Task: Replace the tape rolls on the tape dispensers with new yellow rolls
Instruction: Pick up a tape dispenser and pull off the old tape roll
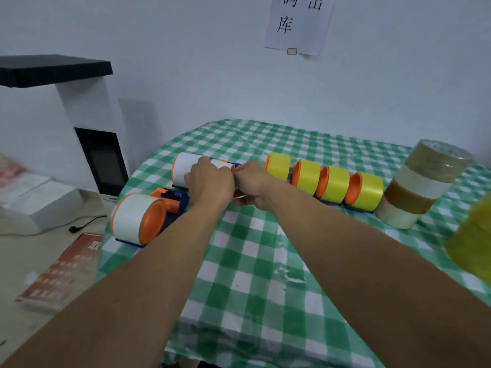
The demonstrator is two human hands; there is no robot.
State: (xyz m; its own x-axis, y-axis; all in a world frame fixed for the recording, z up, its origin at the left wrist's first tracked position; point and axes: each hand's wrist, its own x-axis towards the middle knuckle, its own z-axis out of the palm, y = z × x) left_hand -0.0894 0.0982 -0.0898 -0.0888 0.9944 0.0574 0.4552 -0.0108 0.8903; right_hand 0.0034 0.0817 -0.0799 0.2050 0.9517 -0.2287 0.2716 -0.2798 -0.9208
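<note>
Left hand: is reaching into the middle of the frame, seen from the back, its fingers curling down over the far white tape roll and gripping it.
Right hand: is pressing against the left hand, knuckles to knuckles, with its fingers clenching. A pale sliver is showing beneath it, but I cannot tell what it is holding.
Far white tape roll: is lying on its side left of centre, with a dark blue base peeking out under it.
Near tape dispenser: is lying at the counter's left edge, below and left of the hands. Its blue and orange body is pointing toward the left wrist, and it is carrying a white roll on an orange hub.
Yellow tape rolls: four are sitting on orange hubs in a row, running from just right of the right hand toward the right of the frame.
Tape stack: brown and clear rolls are standing piled upright just beside the last yellow roll.
Yellow blur: is filling the right edge and is too blurred to identify.
Counter: is wearing a green-and-white checked cloth.
Surroundings: a white machine with a dark screen is standing at left, a paper sign is hanging on the wall at the top, and a black cable and a red printed sheet are lying on the floor at lower left.
</note>
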